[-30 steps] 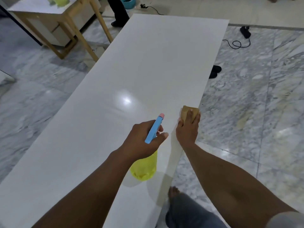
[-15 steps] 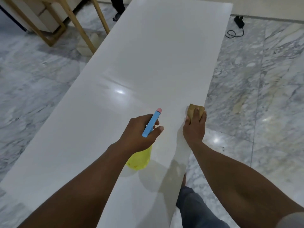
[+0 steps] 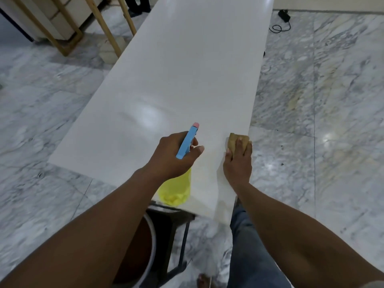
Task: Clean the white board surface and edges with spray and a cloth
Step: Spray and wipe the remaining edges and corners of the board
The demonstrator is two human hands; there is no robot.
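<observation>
Hands (image 3: 237, 161) with bottle (image 3: 176, 189), cloth (image 3: 233, 140) on board (image 3: 187, 80)

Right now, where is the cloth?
In the head view, the brown cloth lies pressed under the right hand at the right edge of the white board, just right of the spray bottle in the left hand.

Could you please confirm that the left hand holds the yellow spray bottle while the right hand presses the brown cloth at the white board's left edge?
Not quite: the head view shows the right hand pressing the brown cloth at the white board's right edge, not its left. The left hand does hold the yellow spray bottle.
</observation>
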